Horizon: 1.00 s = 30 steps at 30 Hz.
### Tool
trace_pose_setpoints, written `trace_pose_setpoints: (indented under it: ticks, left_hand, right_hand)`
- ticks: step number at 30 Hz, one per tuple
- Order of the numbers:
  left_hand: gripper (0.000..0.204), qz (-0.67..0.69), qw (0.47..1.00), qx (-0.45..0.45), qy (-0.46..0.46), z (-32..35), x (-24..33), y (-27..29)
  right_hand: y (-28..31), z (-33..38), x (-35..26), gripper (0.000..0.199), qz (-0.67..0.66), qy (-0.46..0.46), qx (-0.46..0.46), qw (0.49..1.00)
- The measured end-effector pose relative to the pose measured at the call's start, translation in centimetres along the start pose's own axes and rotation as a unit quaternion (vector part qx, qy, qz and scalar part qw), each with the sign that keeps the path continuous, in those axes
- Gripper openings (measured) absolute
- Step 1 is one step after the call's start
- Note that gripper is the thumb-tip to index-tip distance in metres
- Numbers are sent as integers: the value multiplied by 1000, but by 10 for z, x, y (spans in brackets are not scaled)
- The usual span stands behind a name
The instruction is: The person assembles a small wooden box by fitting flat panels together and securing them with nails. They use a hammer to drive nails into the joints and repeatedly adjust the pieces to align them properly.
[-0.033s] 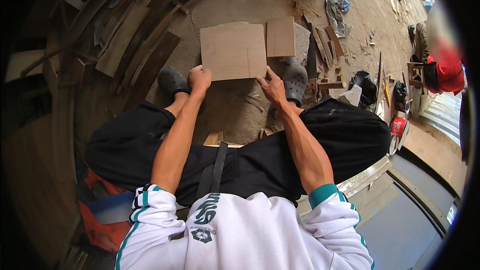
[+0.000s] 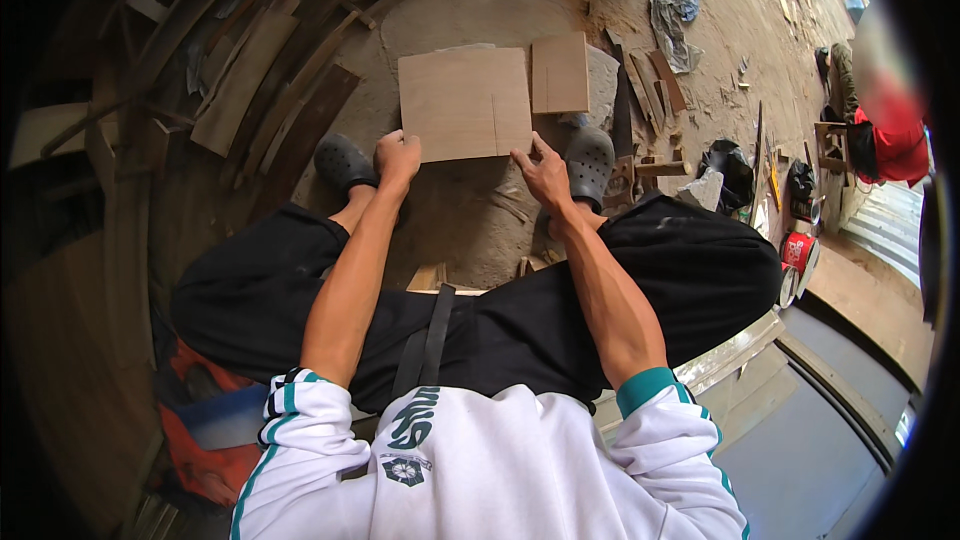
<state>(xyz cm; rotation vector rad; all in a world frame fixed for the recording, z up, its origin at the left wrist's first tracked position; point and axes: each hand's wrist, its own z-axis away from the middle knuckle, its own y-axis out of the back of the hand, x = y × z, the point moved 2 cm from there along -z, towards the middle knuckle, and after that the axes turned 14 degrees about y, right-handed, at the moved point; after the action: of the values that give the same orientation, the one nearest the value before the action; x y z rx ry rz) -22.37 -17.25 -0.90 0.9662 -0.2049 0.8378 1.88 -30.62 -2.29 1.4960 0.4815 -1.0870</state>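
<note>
A flat light-brown plywood board [image 2: 455, 105] with a pencil line near its right side lies in front of me between my feet. My left hand [image 2: 398, 158] is closed on its near left corner, fingers curled and thumb against the edge. At the near right corner, my right hand [image 2: 543, 175] pinches the board's edge between thumb and fingers. A smaller plywood piece [image 2: 560, 75], also marked with a line, rests just beyond the board's right edge. Under it shows part of a pale grey slab [image 2: 602, 85].
Grey clogs [image 2: 345, 162] are on my feet. Long wood planks [image 2: 245, 85] are piled at the left. Wood offcuts [image 2: 640, 90], a crumpled plastic bag [image 2: 675, 25], a handsaw [image 2: 622, 180] and red cans [image 2: 798, 252] lie to the right. A person in red [image 2: 895, 148] is at far right.
</note>
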Motion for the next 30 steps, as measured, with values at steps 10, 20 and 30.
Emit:
trace_pose_setpoints:
  ticks: [10,20,30]
  left_hand:
    - [30,174,980,-86,38,-30,29,-8]
    - [31,218,975,-36,7,-65,62,-12]
    - [29,185,982,-27,-21,-68,58,-13]
  right_hand:
    - [-5,1,-3,39,-6,-54,106,993]
    - [2,-26,-21,41,-60,-61,127,988]
    - [3,-35,-25,38,-31,-89,108,990]
